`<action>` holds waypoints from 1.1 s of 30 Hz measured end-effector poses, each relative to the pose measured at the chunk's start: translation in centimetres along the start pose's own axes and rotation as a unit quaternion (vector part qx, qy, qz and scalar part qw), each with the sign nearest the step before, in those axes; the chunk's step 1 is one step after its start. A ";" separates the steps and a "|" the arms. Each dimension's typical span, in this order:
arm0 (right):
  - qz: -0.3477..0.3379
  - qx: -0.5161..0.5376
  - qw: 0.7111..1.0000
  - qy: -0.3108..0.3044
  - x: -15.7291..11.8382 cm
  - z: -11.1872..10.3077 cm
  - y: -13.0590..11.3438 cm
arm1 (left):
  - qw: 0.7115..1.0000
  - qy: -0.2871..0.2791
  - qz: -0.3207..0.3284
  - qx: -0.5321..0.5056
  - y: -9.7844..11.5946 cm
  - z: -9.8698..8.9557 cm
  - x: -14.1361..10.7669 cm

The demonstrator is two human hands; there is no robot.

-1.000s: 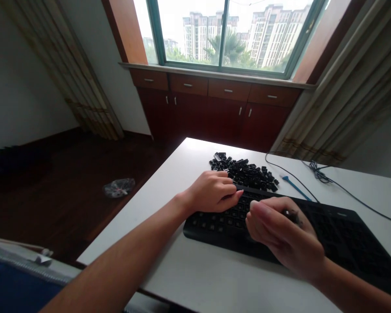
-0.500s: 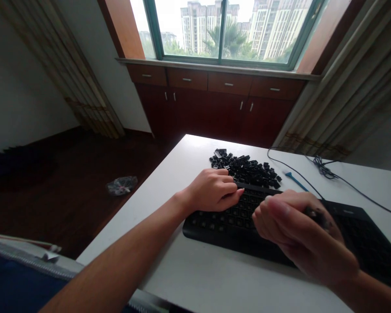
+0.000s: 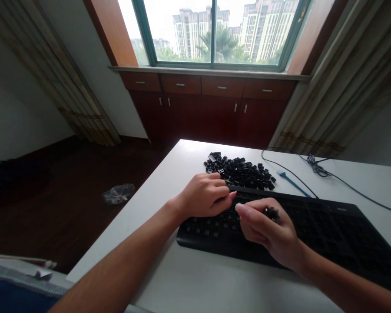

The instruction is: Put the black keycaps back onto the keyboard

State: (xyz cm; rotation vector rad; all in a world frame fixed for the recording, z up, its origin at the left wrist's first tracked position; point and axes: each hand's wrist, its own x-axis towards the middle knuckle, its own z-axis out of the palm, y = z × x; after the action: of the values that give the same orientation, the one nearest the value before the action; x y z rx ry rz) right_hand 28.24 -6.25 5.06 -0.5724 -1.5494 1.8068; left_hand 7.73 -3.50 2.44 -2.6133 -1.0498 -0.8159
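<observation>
A black keyboard [image 3: 228, 249] lies on the white table, with many of its key positions bare on the left side. My left hand [image 3: 204, 194] rests over its upper left part, fingers curled down on the back edge and thumb along the keys. Above the middle of the keyboard, my right hand [image 3: 269, 228] is closed, with small black keycaps [image 3: 271, 213] showing inside its curled fingers. Its thumb and index tip are close together near the left thumb. A pile of loose black keycaps [image 3: 244, 171] sits just behind the keyboard.
A blue tool [image 3: 295, 184] lies behind the keyboard, right of the pile. The keyboard cable [image 3: 316, 163] runs across the back right of the white table [image 3: 163, 191]. A clear plastic bag [image 3: 118, 194] is on the dark floor, and a cabinet [image 3: 195, 111] stands under the window.
My right hand has lowered and moved left and away from me, nearer my left hand over the keyboard. The left hand keeps its place on the keyboard; the camera view has shifted slightly.
</observation>
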 end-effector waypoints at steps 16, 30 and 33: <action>-0.063 -0.129 0.989 -0.025 0.0 1.0 0.4 | 0.965 0.015 -0.262 0.026 -1.0 0.2 0.1; -0.049 -0.105 0.992 -0.059 0.1 0.5 0.8 | 0.943 0.006 -0.330 0.027 -3.7 0.3 -1.5; -0.047 -0.109 0.991 -0.068 0.1 0.6 0.9 | 0.934 0.014 -0.358 -0.006 -4.7 0.5 -1.7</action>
State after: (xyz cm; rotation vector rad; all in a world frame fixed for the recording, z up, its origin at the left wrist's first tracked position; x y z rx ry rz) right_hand 27.61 -6.63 4.32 -0.4749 -1.8506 1.6464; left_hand 3.74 -0.89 1.01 -2.1919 -2.0323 -0.9762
